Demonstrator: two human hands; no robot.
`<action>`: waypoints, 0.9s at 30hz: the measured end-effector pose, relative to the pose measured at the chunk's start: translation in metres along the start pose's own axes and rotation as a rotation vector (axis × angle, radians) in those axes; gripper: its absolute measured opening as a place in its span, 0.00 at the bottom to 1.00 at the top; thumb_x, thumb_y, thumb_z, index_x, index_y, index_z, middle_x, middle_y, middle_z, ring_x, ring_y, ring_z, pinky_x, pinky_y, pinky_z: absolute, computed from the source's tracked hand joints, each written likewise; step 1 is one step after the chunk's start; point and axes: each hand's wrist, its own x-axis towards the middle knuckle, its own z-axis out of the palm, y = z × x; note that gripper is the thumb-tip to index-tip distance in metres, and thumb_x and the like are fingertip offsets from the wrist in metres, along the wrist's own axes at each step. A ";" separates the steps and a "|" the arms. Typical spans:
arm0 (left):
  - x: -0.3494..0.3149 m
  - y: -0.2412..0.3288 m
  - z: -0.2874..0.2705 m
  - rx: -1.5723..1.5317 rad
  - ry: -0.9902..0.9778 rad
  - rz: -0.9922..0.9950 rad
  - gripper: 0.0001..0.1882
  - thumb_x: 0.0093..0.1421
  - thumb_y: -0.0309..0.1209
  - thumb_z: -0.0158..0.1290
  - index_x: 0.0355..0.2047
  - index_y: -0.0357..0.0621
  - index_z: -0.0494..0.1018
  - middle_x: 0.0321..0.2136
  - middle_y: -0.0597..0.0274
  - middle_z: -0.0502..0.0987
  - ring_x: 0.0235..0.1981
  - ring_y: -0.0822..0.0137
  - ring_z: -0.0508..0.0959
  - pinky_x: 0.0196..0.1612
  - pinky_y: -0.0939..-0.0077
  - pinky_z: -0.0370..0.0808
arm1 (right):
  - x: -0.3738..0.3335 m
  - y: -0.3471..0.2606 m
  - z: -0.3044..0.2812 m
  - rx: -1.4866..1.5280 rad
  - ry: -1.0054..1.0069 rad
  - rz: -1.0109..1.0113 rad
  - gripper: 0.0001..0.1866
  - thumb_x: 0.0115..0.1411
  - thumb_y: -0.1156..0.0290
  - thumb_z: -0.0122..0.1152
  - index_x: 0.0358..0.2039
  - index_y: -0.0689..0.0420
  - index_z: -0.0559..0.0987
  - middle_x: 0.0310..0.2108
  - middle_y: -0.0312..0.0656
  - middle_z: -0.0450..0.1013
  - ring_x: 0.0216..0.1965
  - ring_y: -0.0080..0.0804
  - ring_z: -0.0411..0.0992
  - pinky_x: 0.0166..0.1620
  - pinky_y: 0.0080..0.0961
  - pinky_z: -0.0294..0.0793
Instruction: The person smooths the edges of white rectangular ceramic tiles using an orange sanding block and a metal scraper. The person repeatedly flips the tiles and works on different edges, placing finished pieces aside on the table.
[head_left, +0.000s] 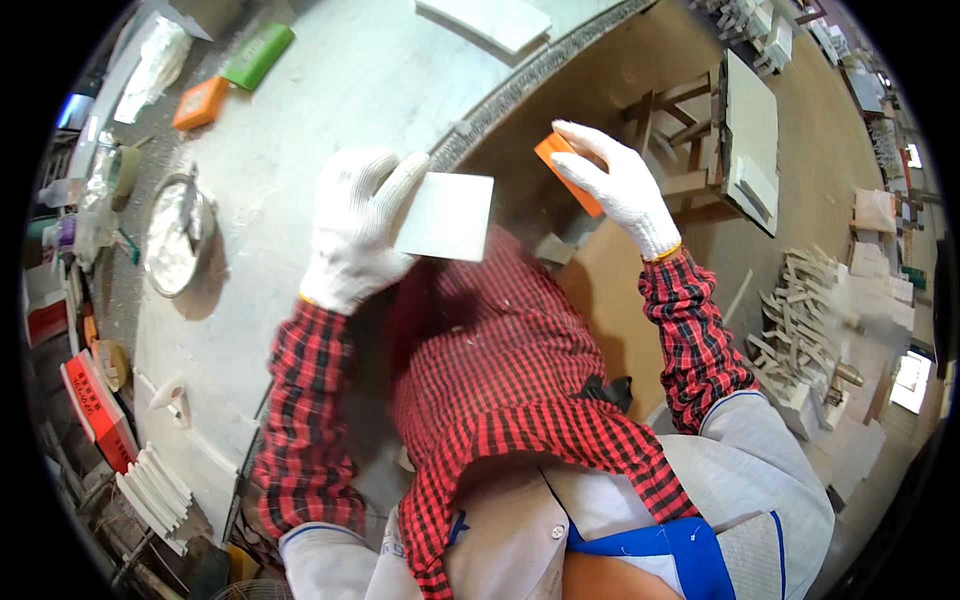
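Note:
My left hand (350, 235), in a white knit glove, is closed on one edge of a pale square tile (447, 218). The tile stands out past the fingers, over the red-and-black checked apron. To its right, apart from the tile, my right hand (622, 192) is raised in a white glove. It grips a flat orange block (568, 178), probably a hand sanding block, between thumb and fingers. Checked sleeves cover both forearms.
On the pale worktable (270, 140) to the left stand a metal bowl (172, 245) of white paste, a green block (258, 56) and another orange block (201, 103). A white slab (487, 20) lies at the far edge. A wooden stand (690, 150) is at right, near piled pale strips (800, 310).

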 end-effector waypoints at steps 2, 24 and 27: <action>-0.010 0.014 0.000 0.081 0.151 -0.119 0.39 0.38 0.27 0.69 0.57 0.42 0.77 0.46 0.49 0.75 0.50 0.48 0.76 0.55 0.54 0.74 | 0.017 -0.040 0.015 -0.055 0.083 -0.181 0.31 0.62 0.48 0.68 0.59 0.56 0.80 0.51 0.50 0.80 0.53 0.42 0.79 0.57 0.32 0.75; -0.007 0.150 -0.051 -0.661 0.131 -0.964 0.42 0.58 0.32 0.64 0.71 0.41 0.59 0.51 0.50 0.77 0.51 0.61 0.79 0.54 0.69 0.77 | -0.023 -0.105 0.088 0.949 -0.330 -0.133 0.24 0.72 0.63 0.58 0.61 0.67 0.76 0.56 0.46 0.77 0.56 0.27 0.73 0.62 0.27 0.70; -0.030 0.143 -0.029 -1.200 0.248 -0.967 0.28 0.70 0.29 0.53 0.67 0.32 0.61 0.55 0.56 0.75 0.55 0.68 0.75 0.59 0.72 0.73 | -0.023 -0.102 0.098 1.021 -0.404 -0.083 0.28 0.77 0.54 0.46 0.61 0.67 0.75 0.55 0.47 0.77 0.55 0.28 0.75 0.61 0.29 0.72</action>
